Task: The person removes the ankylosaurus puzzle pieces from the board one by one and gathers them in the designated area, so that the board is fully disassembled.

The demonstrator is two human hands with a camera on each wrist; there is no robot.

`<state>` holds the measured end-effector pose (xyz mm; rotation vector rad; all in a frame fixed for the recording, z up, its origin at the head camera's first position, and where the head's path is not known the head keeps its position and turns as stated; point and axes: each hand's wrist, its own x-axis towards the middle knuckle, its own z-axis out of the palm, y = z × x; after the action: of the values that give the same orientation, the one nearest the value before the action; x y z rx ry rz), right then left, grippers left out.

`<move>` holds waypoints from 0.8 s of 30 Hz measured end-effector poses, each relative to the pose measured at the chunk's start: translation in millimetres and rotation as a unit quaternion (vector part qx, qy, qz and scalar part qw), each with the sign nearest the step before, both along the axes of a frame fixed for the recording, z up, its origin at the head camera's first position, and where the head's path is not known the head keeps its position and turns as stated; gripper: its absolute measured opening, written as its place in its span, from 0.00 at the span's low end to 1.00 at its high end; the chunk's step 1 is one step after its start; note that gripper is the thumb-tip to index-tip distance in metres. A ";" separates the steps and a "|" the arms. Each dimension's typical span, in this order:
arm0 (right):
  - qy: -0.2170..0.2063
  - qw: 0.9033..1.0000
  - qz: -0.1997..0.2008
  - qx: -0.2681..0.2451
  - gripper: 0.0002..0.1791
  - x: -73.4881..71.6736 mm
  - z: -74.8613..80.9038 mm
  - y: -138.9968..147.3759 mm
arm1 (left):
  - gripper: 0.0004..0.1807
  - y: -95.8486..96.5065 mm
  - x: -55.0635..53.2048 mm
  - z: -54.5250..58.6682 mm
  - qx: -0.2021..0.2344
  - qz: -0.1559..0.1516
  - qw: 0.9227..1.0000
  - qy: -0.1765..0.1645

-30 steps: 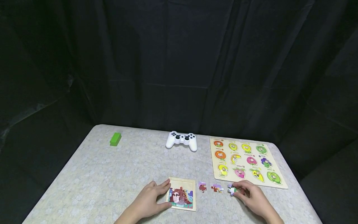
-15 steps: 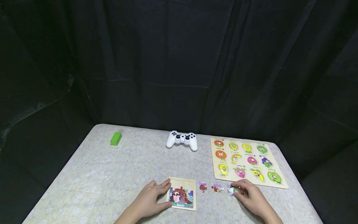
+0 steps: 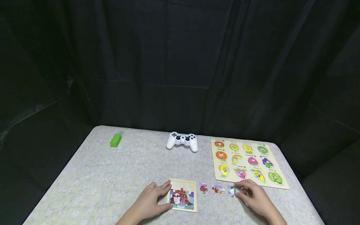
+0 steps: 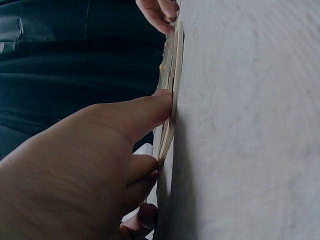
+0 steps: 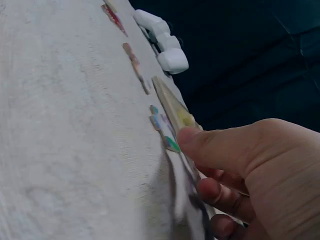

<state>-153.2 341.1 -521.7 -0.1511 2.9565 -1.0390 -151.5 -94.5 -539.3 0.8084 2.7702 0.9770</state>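
My left hand [image 3: 150,200] grips a small wooden puzzle tray [image 3: 196,203] at its left edge in the head view, thumb at the near corner and forefinger at the far one. A red dinosaur picture fills the tray's lower part; bare wood shows above it. To the right, my right hand [image 3: 254,197] pinches the right side of a white, purple and green jigsaw piece [image 3: 232,191] on the table. The right wrist view shows the thumb beside that piece's green end [image 5: 172,144]. Between the hands lie a red-and-purple piece [image 3: 203,187] and an orange-and-purple piece [image 3: 217,189].
A wooden fruit peg puzzle board [image 3: 247,162] lies just beyond my right hand. At the back of the table is a white game controller [image 3: 182,141], with a green block [image 3: 115,140] far left. A black curtain [image 3: 180,62] hangs behind.
The jigsaw piece at my right hand has shifted very slightly left, and more of its green part shows. My left hand and the tray stay in place.
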 end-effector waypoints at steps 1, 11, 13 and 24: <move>0.010 1.000 -0.001 -0.005 0.15 -0.3 0.9 0.0 | 0.41 -0.1 0.3 0.1 0.000 0.002 1.000 -0.001; 0.163 0.980 0.091 -0.063 0.14 -9.3 21.3 -46.5 | 0.43 -0.7 1.9 -1.2 -0.008 0.014 1.000 -0.015; 0.170 0.975 0.124 -0.073 0.14 -11.9 25.7 -66.3 | 0.43 -0.6 1.5 -1.9 -0.003 0.013 1.000 -0.019; 0.043 0.962 0.249 -0.099 0.12 -19.4 19.7 -168.4 | 0.42 1.4 -0.3 -2.1 -0.002 0.015 1.000 -0.008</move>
<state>-172.6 172.7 -501.9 -0.9064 2.6425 -1.2549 -151.8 -93.1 -541.4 0.7587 2.7778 0.9768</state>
